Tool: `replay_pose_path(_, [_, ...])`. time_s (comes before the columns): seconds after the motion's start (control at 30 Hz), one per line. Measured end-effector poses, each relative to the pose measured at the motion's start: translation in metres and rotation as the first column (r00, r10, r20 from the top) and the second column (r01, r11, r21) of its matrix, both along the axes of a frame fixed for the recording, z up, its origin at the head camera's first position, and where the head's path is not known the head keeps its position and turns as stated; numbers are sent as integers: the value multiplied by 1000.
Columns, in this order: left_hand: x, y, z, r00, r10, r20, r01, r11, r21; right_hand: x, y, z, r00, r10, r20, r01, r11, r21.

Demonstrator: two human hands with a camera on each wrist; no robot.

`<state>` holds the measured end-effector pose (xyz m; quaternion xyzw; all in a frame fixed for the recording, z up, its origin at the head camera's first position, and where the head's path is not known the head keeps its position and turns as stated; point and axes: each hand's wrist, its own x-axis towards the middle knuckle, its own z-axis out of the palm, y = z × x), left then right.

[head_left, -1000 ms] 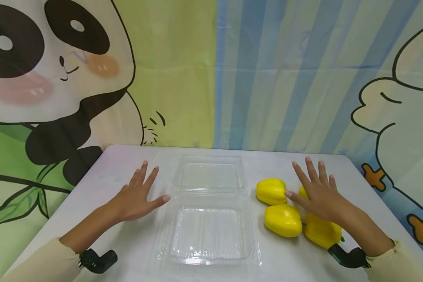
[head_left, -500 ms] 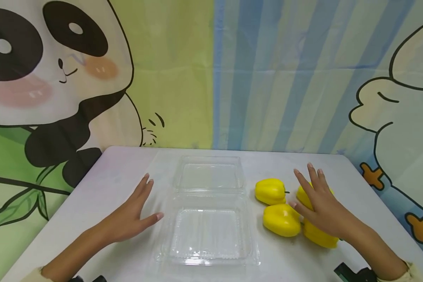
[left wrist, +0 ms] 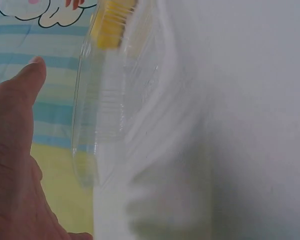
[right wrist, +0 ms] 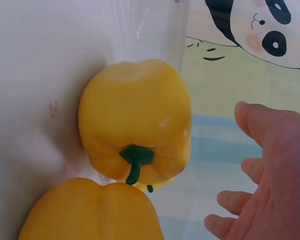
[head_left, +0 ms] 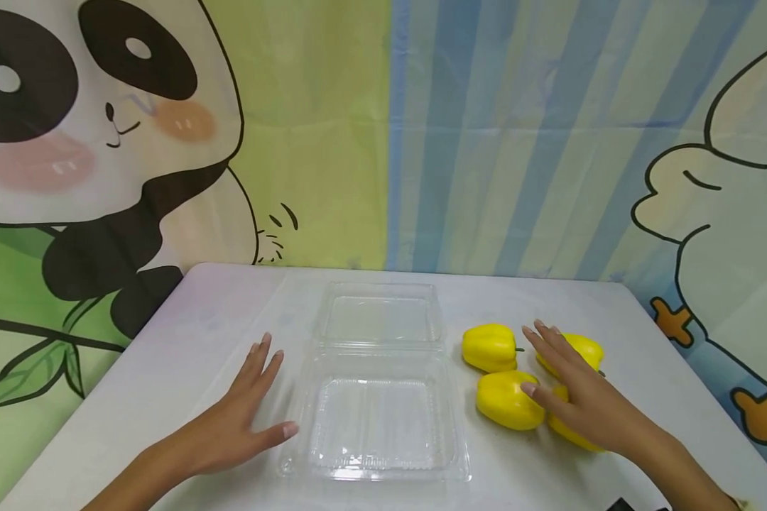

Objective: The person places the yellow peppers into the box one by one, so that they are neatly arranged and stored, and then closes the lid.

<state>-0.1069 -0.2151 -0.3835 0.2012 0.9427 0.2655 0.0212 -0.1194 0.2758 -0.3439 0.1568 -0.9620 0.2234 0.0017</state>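
A clear plastic container (head_left: 382, 348) lies spread flat at the middle of the white surface (head_left: 166, 404), its far half (head_left: 383, 319) and near half (head_left: 383, 426) joined along a crosswise seam. The near half has a ribbed bottom with the white showing through. All four yellow bell peppers lie outside it, grouped on the surface just to its right: a rear-left pepper (head_left: 488, 348), a front-left pepper (head_left: 510, 402), a rear-right pepper (head_left: 583, 349) and a front-right pepper (head_left: 567, 431), the last largely covered from the head view by the right hand (head_left: 591, 404). That hand hovers palm down over the right-hand pair with its fingers straight; the right wrist view shows a gap between fingers and peppers, and a green stem on one of them. The left hand (head_left: 226, 429) is held beside the near half, fingers extended, thumb spread toward the rim yet apart from it. Both hands hold nothing and are well apart, with the container between them. In the left wrist view, yellow shows through the container's clear plastic.
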Motion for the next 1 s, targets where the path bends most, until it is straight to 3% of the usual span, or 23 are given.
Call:
replay_pose_path(0.13, [9,5,0,1000,-7,22,7,1000,13,3,-3,-4,1000,10,3,-10,1000,-11])
replay_pose_path(0.37, [22,13,-6,996,-74,44,72,996,55,6,-5,-9,999,37,-8,-37,998,-40])
replay_pose_path(0.63, [28,29,-21,996,-66,65,58,991,120,6,-3,-17,996,82,23,-81,995,-51])
replay_pose_path(1.0, [34,41,-42,995,-63,-79,78,973,215,6,-5,-21,995,99,-15,-99,995,11])
